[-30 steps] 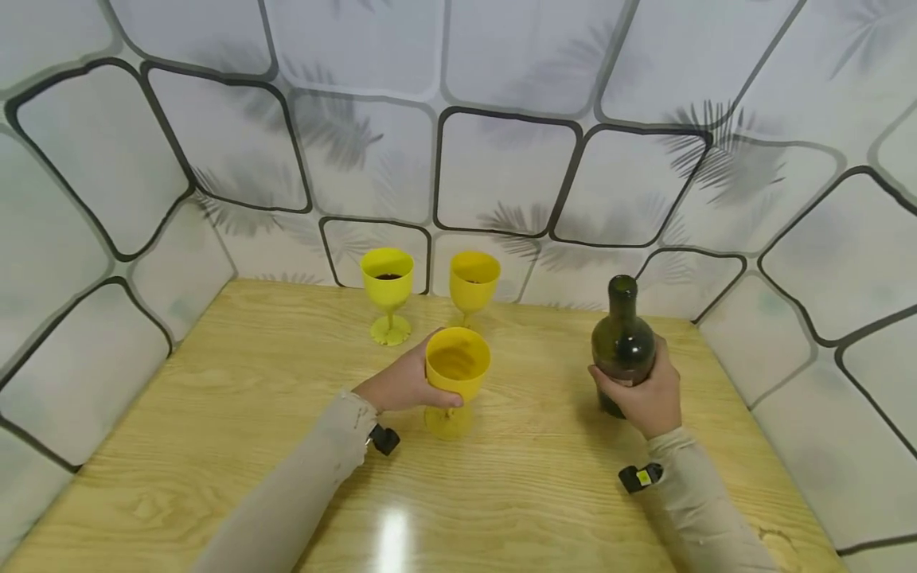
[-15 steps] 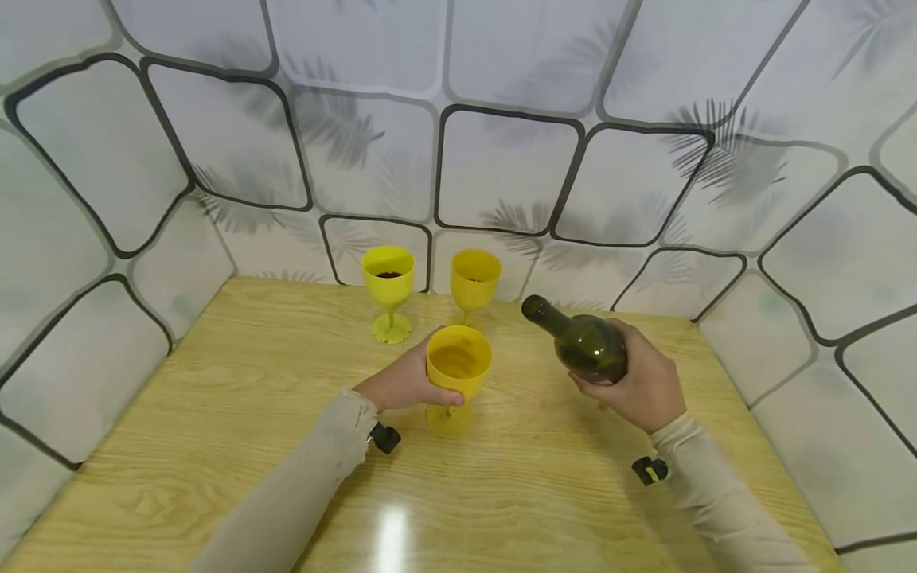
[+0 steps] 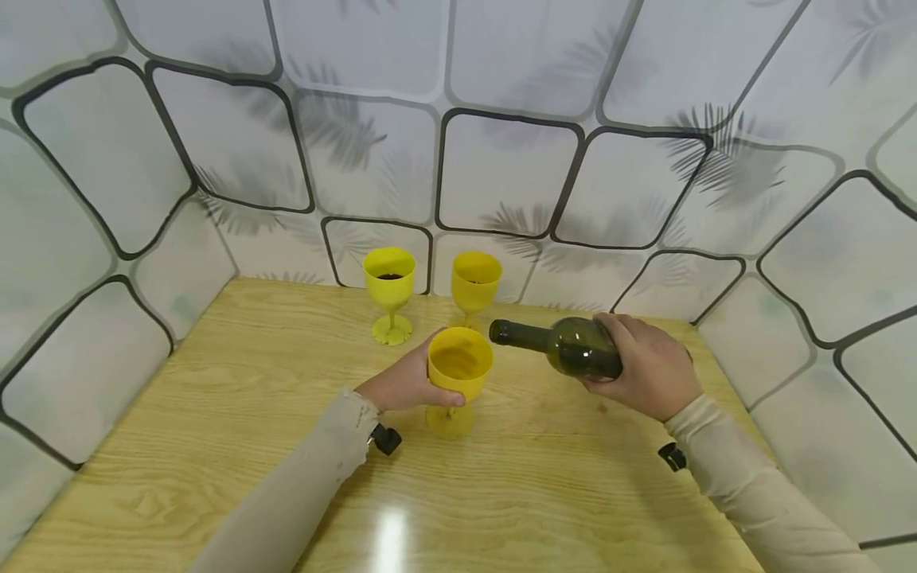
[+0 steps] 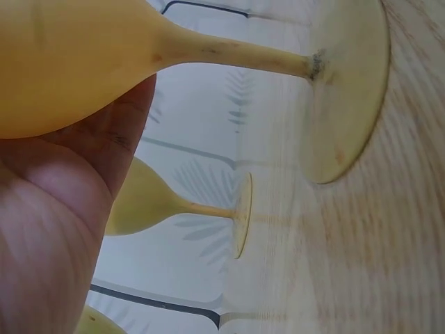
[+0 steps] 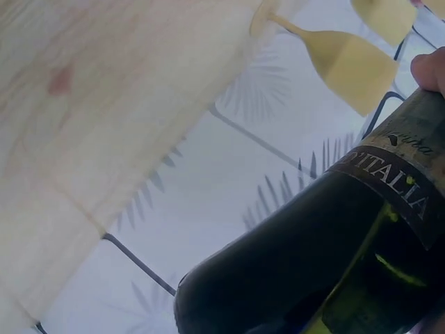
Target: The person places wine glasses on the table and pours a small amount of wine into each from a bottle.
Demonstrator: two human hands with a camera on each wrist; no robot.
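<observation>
On the pale wooden worktop [image 3: 215, 414], the left hand [image 3: 401, 383] wraps its grip round the bowl of the near yellow plastic goblet [image 3: 458, 366]. Just right, the right hand [image 3: 648, 366] grasps the dark green glass bottle [image 3: 566, 345], tipped level, its mouth beside the goblet's rim.

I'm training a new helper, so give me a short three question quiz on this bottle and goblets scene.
1. True or false: the bottle stands upright on the table.
2. Which hand grips the near goblet? A) left hand B) right hand C) neither
3. Fill in: behind the near goblet stand ___ more goblets, the left goblet and the right goblet.

Key:
1. False. The right hand holds it tipped nearly level, its mouth pointing towards the near goblet's rim.
2. A. The left hand's fingers wrap the bowl.
3. Two. The left goblet shows dark liquid inside.
</observation>
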